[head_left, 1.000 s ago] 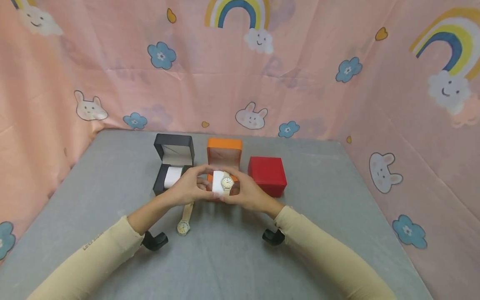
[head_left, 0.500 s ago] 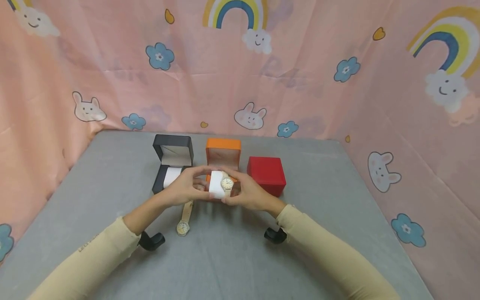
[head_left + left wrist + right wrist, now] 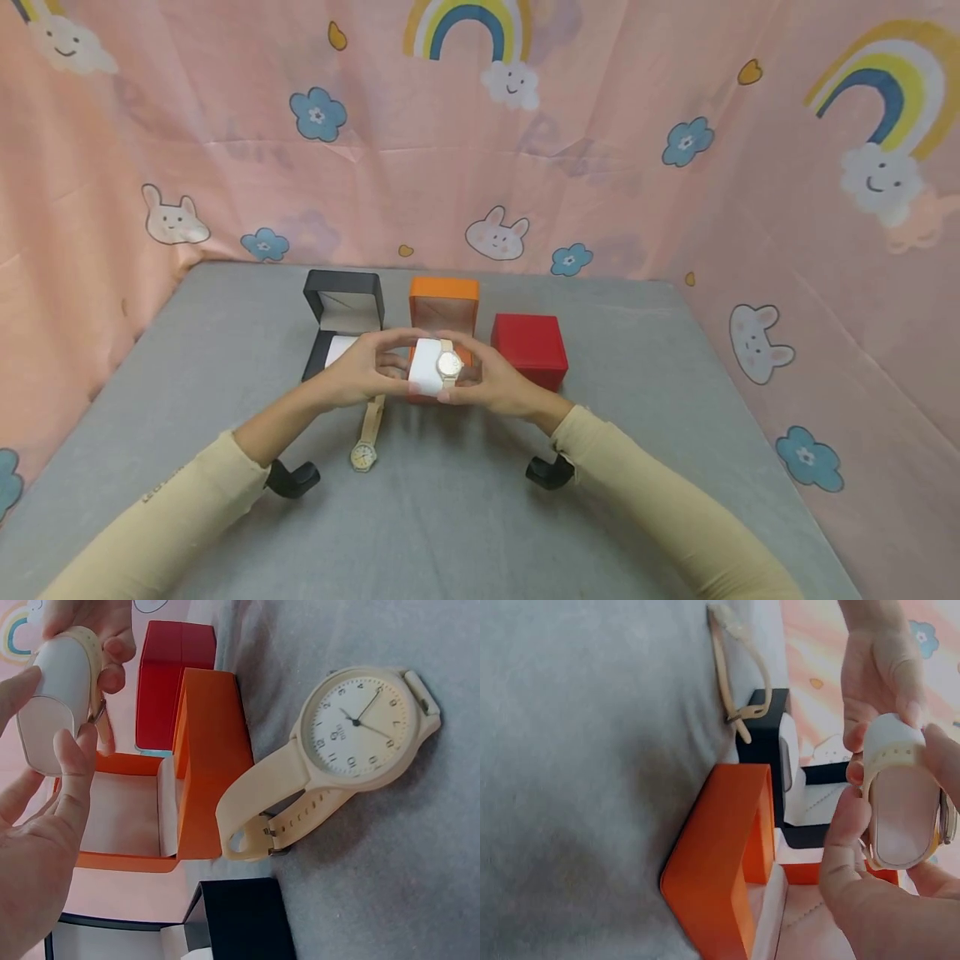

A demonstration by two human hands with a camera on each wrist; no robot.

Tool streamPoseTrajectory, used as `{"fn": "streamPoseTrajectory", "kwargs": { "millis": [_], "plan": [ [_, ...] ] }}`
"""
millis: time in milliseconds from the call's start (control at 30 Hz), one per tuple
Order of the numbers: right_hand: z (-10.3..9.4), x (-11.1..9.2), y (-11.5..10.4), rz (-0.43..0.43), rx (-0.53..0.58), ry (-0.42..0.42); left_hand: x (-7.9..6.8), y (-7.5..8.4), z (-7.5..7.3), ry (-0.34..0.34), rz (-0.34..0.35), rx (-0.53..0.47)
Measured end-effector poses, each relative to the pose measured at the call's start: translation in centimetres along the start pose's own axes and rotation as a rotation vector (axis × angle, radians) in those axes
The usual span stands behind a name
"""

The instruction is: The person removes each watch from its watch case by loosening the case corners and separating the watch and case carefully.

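Observation:
Above the open orange watch box, both hands hold a white watch cushion with a cream wristwatch strapped round its right end. My left hand pinches the cushion's bare left end between thumb and fingers. From the other side my right hand grips the watch and the cushion end inside its strap. The right wrist view shows the cushion's flat pale end framed by the strap. A second cream wristwatch lies buckled on the grey cloth, below the left hand in the head view.
Left of the orange box stands an open black watch box, a white cushion inside it. A closed red box sits to the right. Patterned pink cloth hangs behind the grey table.
My left hand has shifted slightly left, and more of the white cushion shows beside the watch. The right hand keeps its hold. The head view has turned a little.

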State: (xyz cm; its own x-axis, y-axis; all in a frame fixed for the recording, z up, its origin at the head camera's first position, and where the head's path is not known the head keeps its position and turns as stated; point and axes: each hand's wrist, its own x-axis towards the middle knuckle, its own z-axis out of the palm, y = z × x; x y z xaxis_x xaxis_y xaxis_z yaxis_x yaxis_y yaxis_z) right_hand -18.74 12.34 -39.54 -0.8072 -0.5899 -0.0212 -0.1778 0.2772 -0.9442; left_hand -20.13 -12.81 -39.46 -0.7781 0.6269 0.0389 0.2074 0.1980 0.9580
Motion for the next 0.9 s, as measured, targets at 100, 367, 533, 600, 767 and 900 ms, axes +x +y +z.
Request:
{"fn": "streamPoseTrajectory", "kwargs": {
  "millis": [100, 367, 533, 600, 767, 900],
  "plan": [
    [-0.01, -0.11, -0.11, 0.045, 0.046, -0.028, -0.07, 0.08, -0.14, 0.002, 0.010, -0.006],
    [-0.29, -0.44, -0.31, 0.127, 0.128, -0.079, -0.06, 0.11, -0.25, -0.001, 0.009, -0.012],
    [-0.69, -0.59, -0.14, 0.121, 0.134, -0.080, -0.12, 0.31, -0.26, -0.024, 0.012, -0.015],
    [-0.75, -0.60, -0.20, 0.135, 0.129, -0.076, -0.11, 0.41, -0.24, -0.025, 0.010, -0.014],
    [-0.66, -0.61, -0.65, 0.181, 0.115, -0.042, -0.09, 0.48, -0.16, -0.015, 0.021, -0.006],
    [-0.72, -0.53, -0.69, 0.187, 0.112, -0.025, -0.11, 0.50, -0.11, -0.010, 0.024, -0.016]
  ]
}}
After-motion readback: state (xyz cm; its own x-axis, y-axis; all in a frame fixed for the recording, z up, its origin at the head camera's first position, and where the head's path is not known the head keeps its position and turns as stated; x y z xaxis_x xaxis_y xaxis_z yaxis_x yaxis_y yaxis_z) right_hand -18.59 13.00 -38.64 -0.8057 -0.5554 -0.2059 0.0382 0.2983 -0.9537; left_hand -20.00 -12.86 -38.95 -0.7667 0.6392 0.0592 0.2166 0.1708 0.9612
